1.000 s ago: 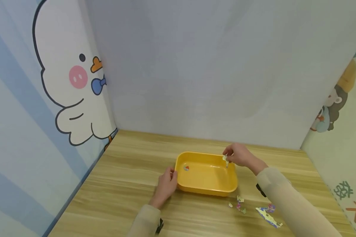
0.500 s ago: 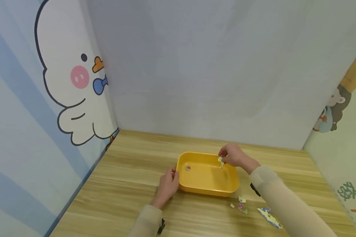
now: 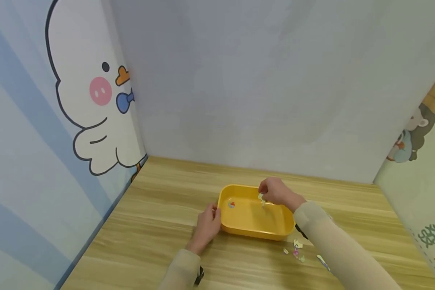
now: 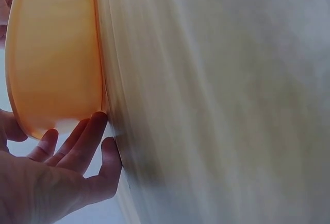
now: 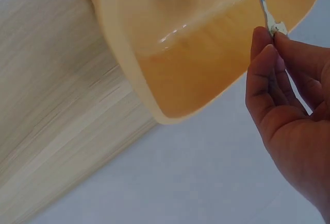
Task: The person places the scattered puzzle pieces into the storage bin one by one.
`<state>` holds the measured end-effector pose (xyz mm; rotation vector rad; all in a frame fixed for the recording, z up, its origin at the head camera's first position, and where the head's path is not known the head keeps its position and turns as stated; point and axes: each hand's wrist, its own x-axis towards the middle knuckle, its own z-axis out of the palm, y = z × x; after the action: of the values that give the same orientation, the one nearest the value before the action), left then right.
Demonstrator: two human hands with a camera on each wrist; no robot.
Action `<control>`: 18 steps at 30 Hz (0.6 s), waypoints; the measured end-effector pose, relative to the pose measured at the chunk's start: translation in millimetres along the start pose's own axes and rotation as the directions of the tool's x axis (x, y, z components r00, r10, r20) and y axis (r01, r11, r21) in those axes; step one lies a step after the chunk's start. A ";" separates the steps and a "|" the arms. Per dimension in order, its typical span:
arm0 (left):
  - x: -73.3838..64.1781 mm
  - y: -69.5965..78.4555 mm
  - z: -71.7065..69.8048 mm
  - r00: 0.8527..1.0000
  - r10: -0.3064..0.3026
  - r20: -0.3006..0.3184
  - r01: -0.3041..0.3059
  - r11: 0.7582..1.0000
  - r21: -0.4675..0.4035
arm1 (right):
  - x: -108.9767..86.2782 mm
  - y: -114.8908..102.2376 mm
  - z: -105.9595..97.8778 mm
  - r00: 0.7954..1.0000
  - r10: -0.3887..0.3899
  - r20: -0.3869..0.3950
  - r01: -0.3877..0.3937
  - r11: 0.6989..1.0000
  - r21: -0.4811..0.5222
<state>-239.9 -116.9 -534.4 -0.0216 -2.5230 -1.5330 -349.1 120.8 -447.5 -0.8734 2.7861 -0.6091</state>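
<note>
One small pale piece (image 3: 262, 197) is held above the yellow tray (image 3: 253, 232), at about one o'clock from the tray's middle, its narrow bluish tip pointing down; whether that tip touches the tray, I cannot tell. The right hand (image 3: 277, 192) pinches it between thumb and fingertips with hardly any gap, the other fingers curled in behind. A thin, flat shape probably calls for such a grip at one end, and it leaves the rest of the piece uncovered.

Inside the tray, between nine and ten o'clock, lies a little red-and-white piece (image 3: 231, 204). Near nine o'clock outside, the left hand (image 3: 208, 222) rests its spread, loosely bent fingers against the tray's end, most likely to keep it from sliding. Whether its thumb hooks over the rim is unclear.

Beyond the tray, between four and five o'clock, a pale scrap (image 3: 286, 251) and a pink-and-cream cluster (image 3: 296, 253) lie on the wooden table (image 3: 174, 201). Near four o'clock, farther out, the right sleeve (image 3: 337, 241) partly hides a long piece (image 3: 323, 262).
</note>
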 end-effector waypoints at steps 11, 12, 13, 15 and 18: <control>2.7 1.8 1.2 1.000 0.019 0.012 -0.019 1.000 0.007 | 6.8 -6.5 10.8 0.999 0.031 0.014 -0.031 0.999 0.023; 2.4 1.8 0.8 1.000 0.019 0.010 -0.019 1.000 0.003 | 7.9 -7.6 11.6 1.000 0.026 0.016 -0.026 0.999 0.023; 2.2 1.9 0.6 1.000 0.012 0.009 -0.012 1.000 0.004 | 9.0 -8.6 12.4 1.000 0.019 0.018 -0.020 1.000 0.023; 1.7 2.6 0.0 1.000 0.008 0.007 -0.008 1.000 -0.001 | 11.0 -10.4 13.4 1.000 0.008 0.017 -0.008 1.000 0.016; -0.6 2.2 -2.1 1.000 0.001 0.014 -0.001 1.000 -0.005 | 14.2 -14.7 17.0 1.000 0.006 0.014 -0.006 1.000 0.011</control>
<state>-238.8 -117.8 -531.6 -0.0347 -2.5291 -1.5438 -348.7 96.0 -457.0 -0.8632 2.7699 -0.6144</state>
